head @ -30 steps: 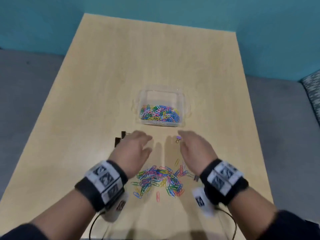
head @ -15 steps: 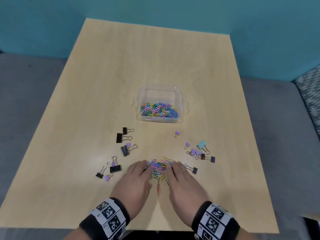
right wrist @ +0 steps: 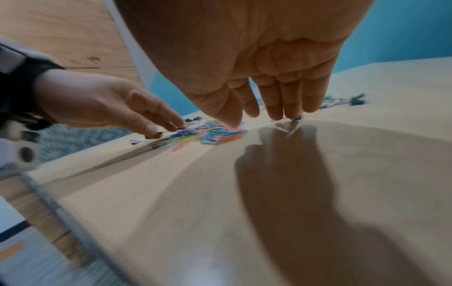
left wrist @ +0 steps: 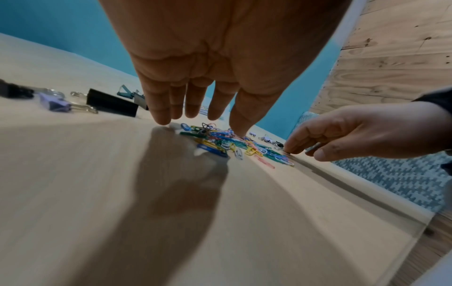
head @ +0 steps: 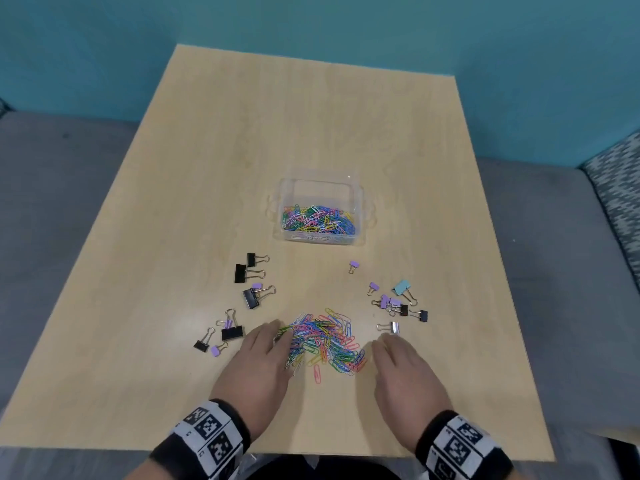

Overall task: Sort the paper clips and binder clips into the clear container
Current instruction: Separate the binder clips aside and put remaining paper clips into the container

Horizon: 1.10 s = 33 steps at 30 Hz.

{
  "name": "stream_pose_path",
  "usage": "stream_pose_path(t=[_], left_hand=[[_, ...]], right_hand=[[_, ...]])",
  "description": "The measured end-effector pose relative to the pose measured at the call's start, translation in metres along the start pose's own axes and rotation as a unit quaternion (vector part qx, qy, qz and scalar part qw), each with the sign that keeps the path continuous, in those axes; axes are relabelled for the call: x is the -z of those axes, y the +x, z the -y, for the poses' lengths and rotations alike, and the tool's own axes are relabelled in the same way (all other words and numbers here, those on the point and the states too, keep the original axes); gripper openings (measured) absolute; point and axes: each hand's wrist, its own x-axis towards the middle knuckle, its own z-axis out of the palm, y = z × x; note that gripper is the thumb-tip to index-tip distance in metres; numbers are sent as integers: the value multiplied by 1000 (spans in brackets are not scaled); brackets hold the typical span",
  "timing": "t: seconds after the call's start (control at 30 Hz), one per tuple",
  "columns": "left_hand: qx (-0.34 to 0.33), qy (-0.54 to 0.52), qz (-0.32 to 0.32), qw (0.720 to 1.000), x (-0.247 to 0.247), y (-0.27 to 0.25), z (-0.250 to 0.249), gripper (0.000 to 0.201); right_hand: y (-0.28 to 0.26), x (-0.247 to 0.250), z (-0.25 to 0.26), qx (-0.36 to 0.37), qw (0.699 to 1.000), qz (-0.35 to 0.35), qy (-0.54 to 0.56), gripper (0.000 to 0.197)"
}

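Both hands lie flat over the near part of the wooden table, fingers straight, holding nothing. Seen from the head camera, the left hand has its fingertips on the left edge of the pile of coloured paper clips, and the right hand sits just right of the pile, apart from it. Its fingertips are near a silver binder clip. Beyond the pile stands the clear container, already holding many paper clips. Black and purple binder clips are scattered to the left, and purple, black and a teal binder clip to the right.

From the left wrist, the left hand's fingers point down, tips at the table beside the paper clips, with a black binder clip and a purple binder clip to the left. The right hand across shows loosely bent fingers near the table edge.

From the right wrist, blurred, the right hand's fingers reach straight down to the table next to the pile.
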Motion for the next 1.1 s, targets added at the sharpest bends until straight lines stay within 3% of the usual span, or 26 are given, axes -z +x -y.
stream_pose_path(t=[0.1, 0.27, 0.33, 0.47, 0.77, 0.9, 1.1], left_hand=[[24, -2, 14, 1000, 0, 0, -2, 66], [58, -9, 40, 997, -1, 17, -15, 84], [47, 8, 44, 998, -1, 25, -21, 87], [40, 37, 43, 998, -3, 35, -28, 72], [23, 39, -1, 999, -12, 37, -27, 35], [6, 42, -8, 999, -5, 40, -27, 35], [25, 53, 36, 998, 4, 44, -27, 31]], right_hand=[[9, 5, -7, -8, 1000, -1, 10, 58], [23, 9, 23, 45, 996, 64, 33, 87], [34, 8, 37, 63, 996, 58, 13, 84], [52, 5, 54, 79, 994, 74, 7, 72], [60, 18, 60, 105, 993, 41, -35, 41], [63, 27, 57, 110, 991, 70, -28, 47], [66, 31, 47, 91, 992, 88, 0, 48]])
